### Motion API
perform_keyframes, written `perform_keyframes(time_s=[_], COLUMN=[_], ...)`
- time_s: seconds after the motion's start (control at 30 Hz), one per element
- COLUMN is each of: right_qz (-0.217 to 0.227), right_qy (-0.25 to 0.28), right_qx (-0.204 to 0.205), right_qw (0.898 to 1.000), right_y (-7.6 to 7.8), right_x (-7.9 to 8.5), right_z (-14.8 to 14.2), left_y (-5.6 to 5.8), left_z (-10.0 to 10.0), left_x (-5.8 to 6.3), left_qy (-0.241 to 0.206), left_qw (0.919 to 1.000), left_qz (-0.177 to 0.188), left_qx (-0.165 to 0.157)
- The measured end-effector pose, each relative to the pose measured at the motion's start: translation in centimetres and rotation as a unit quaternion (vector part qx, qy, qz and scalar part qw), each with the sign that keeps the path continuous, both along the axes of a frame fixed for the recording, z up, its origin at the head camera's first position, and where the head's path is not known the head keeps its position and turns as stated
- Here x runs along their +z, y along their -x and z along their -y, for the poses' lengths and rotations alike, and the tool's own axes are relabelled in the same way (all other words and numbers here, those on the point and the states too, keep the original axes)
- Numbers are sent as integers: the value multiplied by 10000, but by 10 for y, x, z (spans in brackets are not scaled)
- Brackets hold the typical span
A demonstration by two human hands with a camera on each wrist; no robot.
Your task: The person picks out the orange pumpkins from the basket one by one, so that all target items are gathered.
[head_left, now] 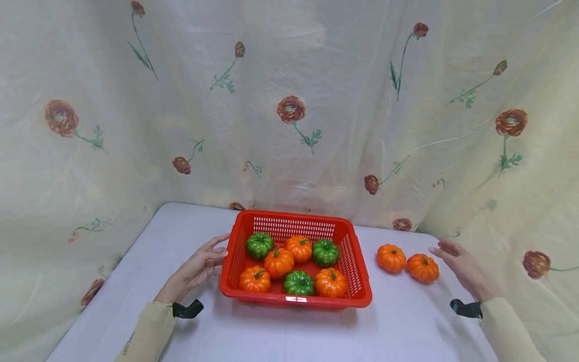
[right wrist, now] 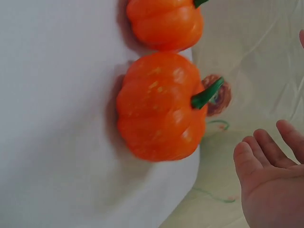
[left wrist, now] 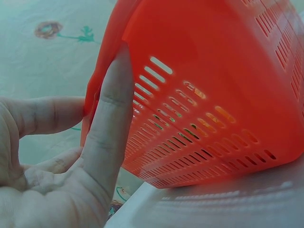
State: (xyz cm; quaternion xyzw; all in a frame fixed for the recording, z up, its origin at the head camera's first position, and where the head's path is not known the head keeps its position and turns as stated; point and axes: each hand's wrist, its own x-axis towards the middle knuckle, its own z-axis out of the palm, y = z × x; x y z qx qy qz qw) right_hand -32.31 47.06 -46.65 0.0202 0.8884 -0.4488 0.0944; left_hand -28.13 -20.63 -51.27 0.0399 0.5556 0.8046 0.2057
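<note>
A red plastic basket (head_left: 296,300) with slotted walls stands on the table, holding several orange mini pumpkins (head_left: 278,262) and three green ones (head_left: 299,283). At the basket's left end, my left hand (head_left: 199,266) pinches the rim; the left wrist view shows a finger (left wrist: 110,109) against the outer wall under the rim. Two more orange pumpkins lie side by side right of the basket, a left one (head_left: 391,258) and a right one (head_left: 422,268). My right hand (head_left: 463,266) is just right of the nearer pumpkin (right wrist: 161,107), apart from it, fingers extended and holding nothing.
A white-covered table (head_left: 271,337) carries everything. Behind it and at both sides hangs a pale curtain (head_left: 339,166) with printed flowers. The basket's back edge is close to the curtain. Dark bands (head_left: 187,309) circle both wrists over beige sleeves.
</note>
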Motion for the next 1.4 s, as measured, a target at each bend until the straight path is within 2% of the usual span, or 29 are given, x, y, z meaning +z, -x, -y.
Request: perform_keyframes(time_s=[0.3,0.6,1.0,1.4], right_qz=[-296,-443,-484,-558], right_qy=[-38,-113,255,340], right_qx=[236,559,931,1129], right_qw=[9993,9974,9942,9915], right_y=[0,-3,-2,-3], right_x=[30,50,62,71], right_z=[32,64,91,120], left_y=[0,0,0,-1], left_z=[1,2,1,1], left_x=[1,0,2,1], left_qy=[-154,-191,-285,-252], left_qw=[9998,9998,9995,9996], left_qz=[-83,-33,-79,-77], left_qx=[-55,-61,-119,-134])
